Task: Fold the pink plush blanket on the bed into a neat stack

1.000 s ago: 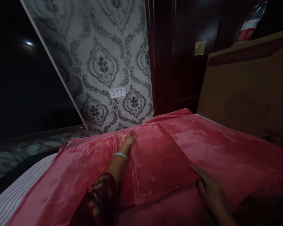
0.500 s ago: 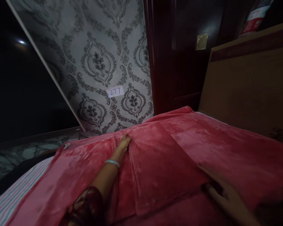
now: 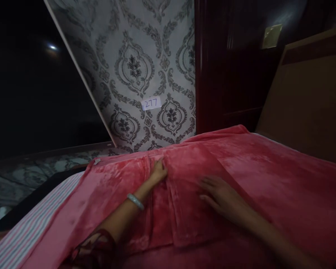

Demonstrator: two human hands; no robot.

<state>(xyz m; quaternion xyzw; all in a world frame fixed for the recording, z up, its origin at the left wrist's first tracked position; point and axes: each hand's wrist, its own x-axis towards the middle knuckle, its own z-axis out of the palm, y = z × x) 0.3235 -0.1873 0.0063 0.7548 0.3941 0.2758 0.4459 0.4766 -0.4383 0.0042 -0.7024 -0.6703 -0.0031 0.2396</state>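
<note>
Neither grip is closing on anything: the left hand (image 3: 158, 173) is lying flat on the pink blanket (image 3: 268, 175) with its fingers (image 3: 161, 163) together and stretched toward the far edge, and the right hand (image 3: 222, 196) is resting palm down with its fingers (image 3: 205, 183) spread, nothing pinched. Both are pressing on a folded panel (image 3: 190, 201) of the same plush cloth, which is lying on top of the blanket near the middle of the bed. The left hand is sitting along the panel's left crease, seemingly pinning that fold line, while the right hand is bearing on the panel's face, seemingly keeping it flat. A pale bangle (image 3: 135, 201) is circling the left wrist above a dark patterned sleeve (image 3: 95, 250).

The blanket's far edge is running just beside the patterned wall (image 3: 134, 67), where a small label (image 3: 151, 103) is reading 277. To the left, a striped sheet (image 3: 25, 231) is showing bare at the bed's side. To the right, open blanket is stretching toward the brown headboard (image 3: 310, 97), giving the most room for moving.
</note>
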